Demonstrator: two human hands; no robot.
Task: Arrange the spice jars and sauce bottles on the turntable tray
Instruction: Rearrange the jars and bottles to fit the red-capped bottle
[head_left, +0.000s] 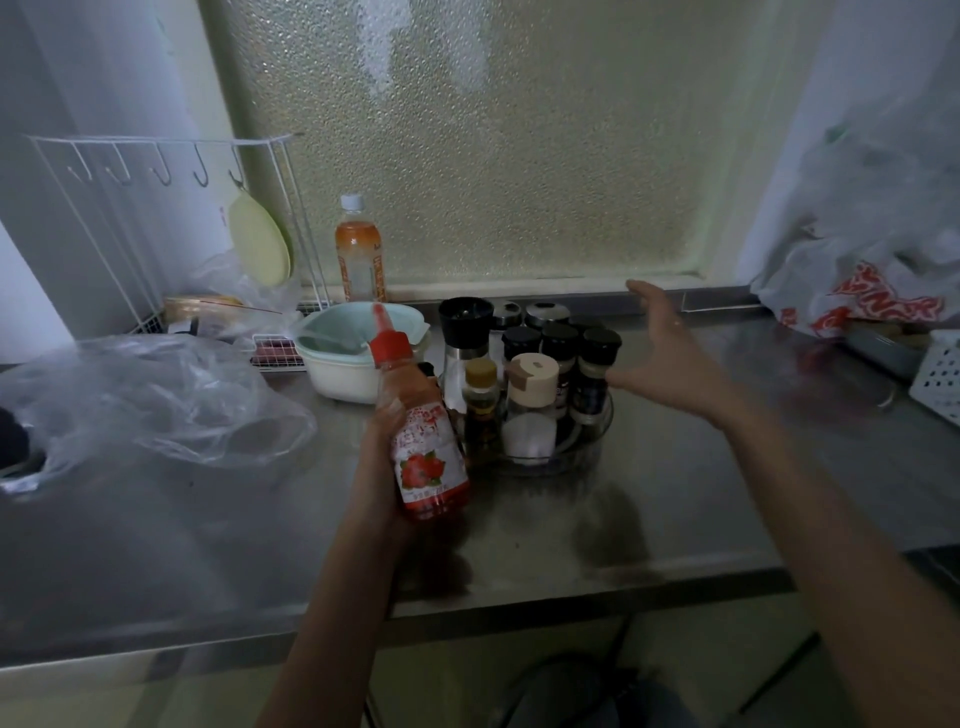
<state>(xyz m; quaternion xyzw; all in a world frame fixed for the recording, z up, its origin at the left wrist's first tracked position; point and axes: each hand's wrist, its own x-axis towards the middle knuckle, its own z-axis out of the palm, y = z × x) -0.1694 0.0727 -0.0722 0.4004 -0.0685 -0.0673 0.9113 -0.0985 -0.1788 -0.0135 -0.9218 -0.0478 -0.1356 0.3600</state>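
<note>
My left hand (382, 457) grips a red sauce bottle (428, 441) with a red nozzle cap, held tilted just left of the turntable tray (582, 447). The clear round tray stands on the steel counter and carries several jars: a tall black-topped grinder (464, 348), a small dark bottle with a yellow cap (480, 405), a salt jar with a beige lid (531, 410) and several black-capped spice jars (597, 364). My right hand (670, 353) hovers with fingers spread at the tray's right side, close to the black-capped jars, holding nothing.
A white and teal bowl (343, 358) sits behind the sauce bottle. An orange drink bottle (359, 254) stands at the window. A wire rack (156, 208) and a crumpled clear bag (145, 400) lie left. A plastic bag (872, 270) and white basket (940, 374) sit right.
</note>
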